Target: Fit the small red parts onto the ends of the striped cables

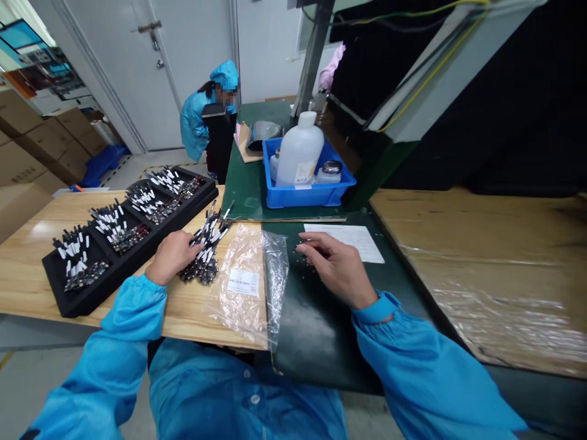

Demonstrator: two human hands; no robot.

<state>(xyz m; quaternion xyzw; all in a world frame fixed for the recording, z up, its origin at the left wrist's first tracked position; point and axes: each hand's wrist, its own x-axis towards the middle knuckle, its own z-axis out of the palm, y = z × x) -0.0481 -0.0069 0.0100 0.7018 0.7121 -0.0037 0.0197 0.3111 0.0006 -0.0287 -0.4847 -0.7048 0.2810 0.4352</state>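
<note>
Left hand [172, 255] curled over a bundle of small boards [206, 250]; right hand [332, 263] pinched shut on small dark parts [300, 250] on the green mat [312, 318].
The bundle lies on the wooden bench [27, 275], just beside the black tray [68, 302]; a light, flat hold would likely stop its white-tipped leads splaying; a low pinch suits such tiny parts; the clear bag [243, 275] lies between the hands; the near bench edge is close to the wrists; the mat has free room to the right.
</note>
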